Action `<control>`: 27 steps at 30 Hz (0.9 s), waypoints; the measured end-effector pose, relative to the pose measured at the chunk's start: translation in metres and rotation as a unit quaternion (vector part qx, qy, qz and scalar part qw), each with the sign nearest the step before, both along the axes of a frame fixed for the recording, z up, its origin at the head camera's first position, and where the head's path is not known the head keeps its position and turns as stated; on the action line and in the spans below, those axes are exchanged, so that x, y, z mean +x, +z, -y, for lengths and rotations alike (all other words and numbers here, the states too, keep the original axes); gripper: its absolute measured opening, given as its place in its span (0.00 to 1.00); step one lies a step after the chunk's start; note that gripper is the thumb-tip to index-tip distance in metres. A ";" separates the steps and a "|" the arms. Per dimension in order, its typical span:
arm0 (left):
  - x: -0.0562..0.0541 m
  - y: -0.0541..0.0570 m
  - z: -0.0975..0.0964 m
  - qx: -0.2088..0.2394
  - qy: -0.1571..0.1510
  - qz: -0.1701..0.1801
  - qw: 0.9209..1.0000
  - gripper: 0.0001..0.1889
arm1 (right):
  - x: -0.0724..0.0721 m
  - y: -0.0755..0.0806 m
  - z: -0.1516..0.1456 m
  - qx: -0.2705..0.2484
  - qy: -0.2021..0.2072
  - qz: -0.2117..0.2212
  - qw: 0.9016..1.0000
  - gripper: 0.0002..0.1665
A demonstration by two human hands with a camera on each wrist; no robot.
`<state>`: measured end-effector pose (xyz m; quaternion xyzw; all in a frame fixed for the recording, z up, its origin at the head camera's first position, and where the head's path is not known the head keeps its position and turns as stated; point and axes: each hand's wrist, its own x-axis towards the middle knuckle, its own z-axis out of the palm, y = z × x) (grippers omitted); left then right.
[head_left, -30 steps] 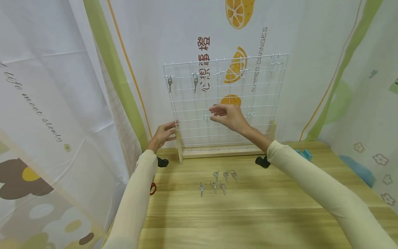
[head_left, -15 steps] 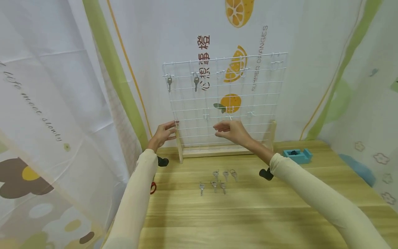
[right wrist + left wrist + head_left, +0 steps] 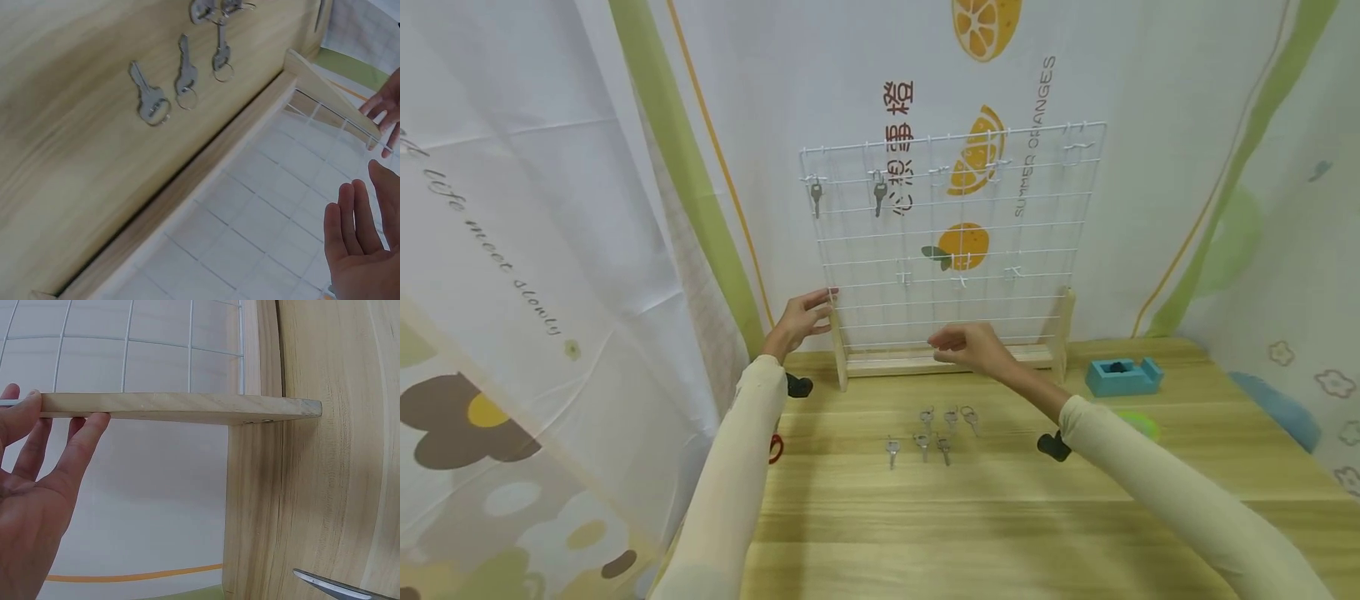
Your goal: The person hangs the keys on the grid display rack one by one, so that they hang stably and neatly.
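A white wire grid [image 3: 955,136] stands upright in a wooden stand [image 3: 895,365] at the table's back. My left hand [image 3: 805,319] holds the top of the left wooden upright [image 3: 187,405], thumb on one side and fingertips against the other. My right hand [image 3: 973,346], empty with fingers loosely bent, hovers before the grid's lower middle. One key [image 3: 817,198] hangs from a hook at the upper left, another key [image 3: 880,198] to its right. A white hook [image 3: 960,282] sits on the grid above my right hand. Several keys with rings [image 3: 922,446] lie on the table before the stand.
A blue tape dispenser [image 3: 1123,379] stands right of the rack, with a bright green round thing [image 3: 1141,425] partly behind the right sleeve. Red-handled scissors [image 3: 776,448] lie by the left forearm. Printed curtains [image 3: 850,50] hang behind and at both sides.
My right hand has moved down from the grid's middle to its lower part, and a hook there has come into sight. The left hand stays on the upright. The view has shifted slightly.
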<state>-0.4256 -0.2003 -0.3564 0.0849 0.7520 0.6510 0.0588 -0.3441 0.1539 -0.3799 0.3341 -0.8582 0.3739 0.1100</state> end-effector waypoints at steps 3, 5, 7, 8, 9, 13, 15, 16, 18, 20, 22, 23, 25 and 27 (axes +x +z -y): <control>0.000 0.001 -0.002 0.006 -0.001 0.004 1.000 0.27 | -0.002 -0.014 -0.001 0.001 0.005 0.011 1.000 0.14; 0.002 0.001 -0.003 0.007 -0.002 0.007 1.000 0.26 | -0.001 -0.022 -0.002 0.004 0.005 0.026 1.000 0.14; 0.002 0.001 -0.004 0.005 -0.002 0.006 1.000 0.26 | -0.001 -0.029 -0.004 0.008 0.001 0.036 0.999 0.14; 0.002 0.001 -0.004 0.004 -0.002 0.005 1.000 0.26 | -0.001 -0.032 -0.005 0.008 0.000 0.041 0.999 0.14; 0.002 0.001 -0.004 0.004 -0.002 0.004 1.000 0.26 | -0.002 -0.035 -0.005 0.008 -0.001 0.046 0.999 0.14; 0.001 0.000 -0.003 0.004 0.003 0.003 1.000 0.25 | -0.004 -0.047 -0.007 0.000 0.005 0.051 0.999 0.13; 0.001 0.000 -0.003 0.003 0.007 0.004 1.000 0.25 | -0.004 -0.054 -0.009 0.001 0.006 0.056 0.998 0.13; 0.002 0.000 -0.003 0.001 0.007 0.006 1.000 0.25 | -0.004 -0.057 -0.009 0.004 0.006 0.059 0.998 0.13; 0.003 0.001 -0.003 0.001 0.006 0.007 1.000 0.25 | -0.004 -0.064 -0.010 0.013 0.001 0.070 0.997 0.13; 0.004 0.002 -0.003 0.001 0.003 0.008 1.000 0.26 | -0.004 -0.072 -0.010 0.020 -0.001 0.084 0.996 0.13; 0.004 0.003 -0.002 0.005 -0.001 0.009 1.000 0.26 | -0.005 -0.078 -0.010 0.026 0.000 0.089 0.996 0.13; 0.004 0.004 -0.002 0.007 -0.002 0.009 1.000 0.26 | -0.006 -0.081 -0.009 0.026 0.001 0.090 0.996 0.13; 0.004 0.004 -0.001 0.007 -0.003 0.008 1.000 0.26 | -0.007 -0.087 -0.008 0.027 0.006 0.086 0.996 0.13; 0.004 0.004 0.000 0.007 -0.003 0.008 1.000 0.25 | -0.009 -0.092 -0.007 0.028 0.013 0.081 0.996 0.12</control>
